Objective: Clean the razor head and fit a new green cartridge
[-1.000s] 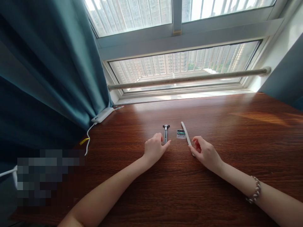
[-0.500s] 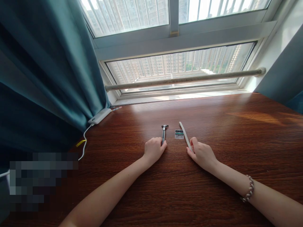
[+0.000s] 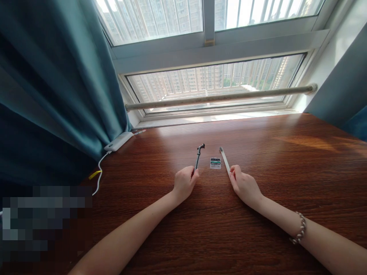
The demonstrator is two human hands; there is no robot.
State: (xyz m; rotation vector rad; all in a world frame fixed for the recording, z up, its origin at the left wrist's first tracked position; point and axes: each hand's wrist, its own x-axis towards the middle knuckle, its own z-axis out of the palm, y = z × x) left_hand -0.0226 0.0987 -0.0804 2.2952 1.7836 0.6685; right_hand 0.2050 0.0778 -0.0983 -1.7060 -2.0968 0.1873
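My left hand (image 3: 185, 184) is closed around the lower handle of a razor (image 3: 198, 156). The razor's silver-and-black head points away from me and shows from the side. My right hand (image 3: 243, 185) pinches a slim, pale stick (image 3: 225, 159) whose far end shows a dark spot; its exact kind is unclear. Between the two held things, a small clear case (image 3: 215, 163) with dark and green pieces inside lies flat on the table, touched by neither hand. The lower ends of the razor and the stick are hidden in my fingers.
The brown wooden table (image 3: 218, 229) reaches to the window sill. At its back left, a white power strip (image 3: 119, 141) with a white cable (image 3: 99, 168) lies beside the blue curtain (image 3: 65, 76). A pale rail (image 3: 223, 99) crosses before the window.
The razor has been turned in my left hand, so its head now appears side-on. The pale stick has rolled and swung slightly away from the case, showing its dark end. The case stays put.
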